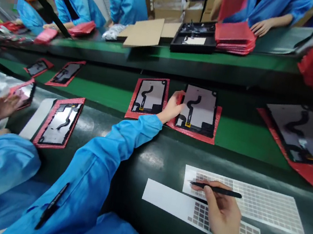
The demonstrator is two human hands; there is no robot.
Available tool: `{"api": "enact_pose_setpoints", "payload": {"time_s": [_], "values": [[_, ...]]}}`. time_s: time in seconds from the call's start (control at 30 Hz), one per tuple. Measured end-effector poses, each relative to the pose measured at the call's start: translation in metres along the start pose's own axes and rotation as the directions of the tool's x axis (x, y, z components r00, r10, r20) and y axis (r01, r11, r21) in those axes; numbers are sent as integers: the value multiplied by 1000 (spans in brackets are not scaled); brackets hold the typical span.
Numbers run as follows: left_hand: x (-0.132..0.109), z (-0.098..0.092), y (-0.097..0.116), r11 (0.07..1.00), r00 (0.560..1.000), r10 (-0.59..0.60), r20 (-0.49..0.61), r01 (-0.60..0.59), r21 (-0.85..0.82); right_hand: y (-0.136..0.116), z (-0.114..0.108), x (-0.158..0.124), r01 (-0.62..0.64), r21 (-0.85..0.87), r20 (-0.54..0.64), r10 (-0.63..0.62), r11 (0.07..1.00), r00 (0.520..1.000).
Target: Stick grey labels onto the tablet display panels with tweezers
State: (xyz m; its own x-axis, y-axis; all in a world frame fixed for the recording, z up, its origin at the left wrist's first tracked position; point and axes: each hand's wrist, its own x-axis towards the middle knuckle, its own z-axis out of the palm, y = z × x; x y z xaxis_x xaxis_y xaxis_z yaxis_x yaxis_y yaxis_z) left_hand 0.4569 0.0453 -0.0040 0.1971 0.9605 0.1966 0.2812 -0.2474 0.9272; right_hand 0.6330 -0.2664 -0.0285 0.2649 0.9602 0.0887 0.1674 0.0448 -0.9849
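Note:
My left hand [172,108] reaches out over the green belt and grips the left edge of a tablet screen panel [205,111], thumb on its face. That panel lies back side up, with a dark curved ribbon cable, on a pink bubble-wrap bag [216,122]. Just left of the hand is another screen panel [155,97] on its own pink bag. In my right hand [223,210] is a pair of black tweezers [222,191], pointing left above a white sheet of small grey stickers [273,206]. A second sticker sheet [167,198] lies partly under that hand.
A co-worker's hand [2,106] at the left holds a pink-wrapped panel. More panels lie along the belt [106,97], one large at right [305,132]. Across the raised shelf [271,66] are a black tray [193,45], cardboard [146,32] and stacked pink bags [234,36].

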Motion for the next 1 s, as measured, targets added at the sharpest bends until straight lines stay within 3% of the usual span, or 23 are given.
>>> {"api": "enact_pose_setpoints", "payload": {"time_s": [0.1,0.17,0.23,0.33,0.43,0.53,0.63,0.8,1.0], "values": [[14,-18,3,981,997,-69,-24,73,181,3,-2,1,-7,-6,3,7,1000,1000],[13,-55,4,943,990,-131,-60,143,299,6,-3,1,-22,-26,12,23,999,1000],[8,-106,5,881,966,-212,-145,253,399,10,-4,1,-37,-43,24,38,998,999],[-3,-184,2,742,874,-380,-304,484,464,12,-6,1,-33,-41,23,34,999,999],[-16,-231,-7,628,770,-525,-361,638,446,11,-9,2,-18,-36,26,19,999,999],[-23,-239,-17,615,723,-592,-356,690,380,8,-15,6,-16,-31,33,17,999,999],[-22,-230,-22,670,719,-603,-345,692,270,2,-19,10,-30,-23,31,31,999,999],[-28,-220,-20,779,749,-574,-329,624,61,-12,-17,13,-21,41,-20,22,999,1000],[-48,-199,-17,876,798,-480,-363,461,-143,-17,-12,13,-10,135,-19,13,991,1000]]}}
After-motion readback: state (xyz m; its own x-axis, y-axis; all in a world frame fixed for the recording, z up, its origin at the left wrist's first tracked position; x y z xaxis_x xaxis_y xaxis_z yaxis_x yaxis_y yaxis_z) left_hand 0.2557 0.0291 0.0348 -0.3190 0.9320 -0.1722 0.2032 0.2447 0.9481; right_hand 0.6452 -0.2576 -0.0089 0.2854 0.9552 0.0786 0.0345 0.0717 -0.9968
